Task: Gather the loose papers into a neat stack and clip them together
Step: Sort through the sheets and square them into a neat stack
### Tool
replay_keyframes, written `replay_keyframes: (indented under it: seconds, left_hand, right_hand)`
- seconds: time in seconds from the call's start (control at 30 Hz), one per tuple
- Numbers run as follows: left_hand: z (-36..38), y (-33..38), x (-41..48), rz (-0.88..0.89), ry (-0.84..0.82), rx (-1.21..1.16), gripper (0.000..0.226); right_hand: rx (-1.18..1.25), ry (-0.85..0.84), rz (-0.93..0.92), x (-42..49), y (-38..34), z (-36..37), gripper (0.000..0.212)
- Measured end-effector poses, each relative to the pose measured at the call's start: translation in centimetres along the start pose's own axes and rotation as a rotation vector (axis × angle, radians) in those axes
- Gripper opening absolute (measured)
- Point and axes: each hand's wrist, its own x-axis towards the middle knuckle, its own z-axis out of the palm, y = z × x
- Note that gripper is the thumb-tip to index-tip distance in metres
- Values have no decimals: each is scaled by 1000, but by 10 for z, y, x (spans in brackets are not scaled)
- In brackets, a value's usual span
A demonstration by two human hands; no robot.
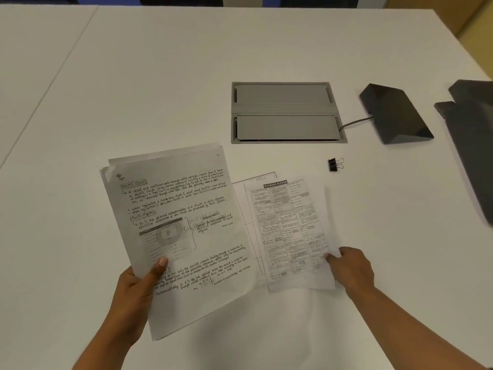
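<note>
My left hand (138, 284) grips a few handwritten sheets (181, 231) by their lower left edge, thumb on top, held tilted above the white table (133, 89). To their right lies a printed sheet headed "Banking System" (290, 231), on top of another page whose corner shows behind it. My right hand (352, 268) pinches the printed sheet at its lower right edge. A small black binder clip (334, 164) rests on the table beyond the papers, to the right, untouched.
A grey cable hatch (286, 112) is set into the table behind the papers. A black wedge-shaped box (394, 114) with a cable sits to its right. A dark object (472, 134) lies at the right edge. A table seam runs along the far left.
</note>
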Motion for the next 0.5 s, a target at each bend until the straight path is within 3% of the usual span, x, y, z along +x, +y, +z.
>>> replay_keyframes:
  seconds: [0.07, 0.2, 0.3, 0.4, 0.5]
  left_hand:
    - [0, 1, 0, -13, 12, -5, 41]
    - [2, 3, 2, 19, 9, 32, 84]
    - [2, 3, 2, 21, 19, 8, 68]
    - [6, 3, 2, 16, 23, 5, 76]
    - [7, 1, 4, -1, 27, 4, 51]
  right_hand:
    - [23, 57, -90, -6, -5, -14, 19]
    - [102, 179, -265, -22, -12, -45, 24]
    - [157, 265, -300, -28, -16, -65, 24]
    - [228, 287, -308, -29, -16, -75, 24]
    - [272, 260, -285, -26, -14, -78, 23]
